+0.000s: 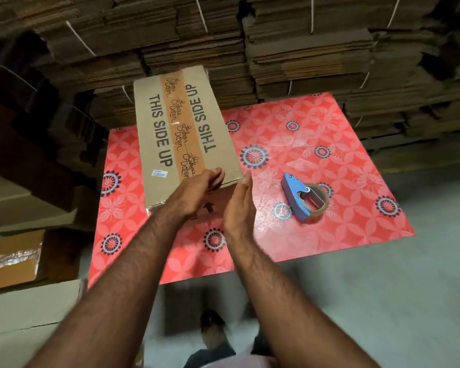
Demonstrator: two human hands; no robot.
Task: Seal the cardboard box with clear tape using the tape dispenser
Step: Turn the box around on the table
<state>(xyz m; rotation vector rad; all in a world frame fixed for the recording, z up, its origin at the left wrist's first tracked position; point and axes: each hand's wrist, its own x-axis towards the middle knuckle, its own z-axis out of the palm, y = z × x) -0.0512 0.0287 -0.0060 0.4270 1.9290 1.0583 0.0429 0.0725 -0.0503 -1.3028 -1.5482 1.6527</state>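
Cardboard box [186,128], long and rectangular, stands on the red patterned table [329,144], its matte brown top printed "THIS SIDE UP" beside a glossy printed tape strip. Left hand [197,192] grips the near top edge, fingers curled over it. Right hand [239,205] flat, released, beside the box corner. Blue tape dispenser [300,197] with clear roll lies on the table, well apart
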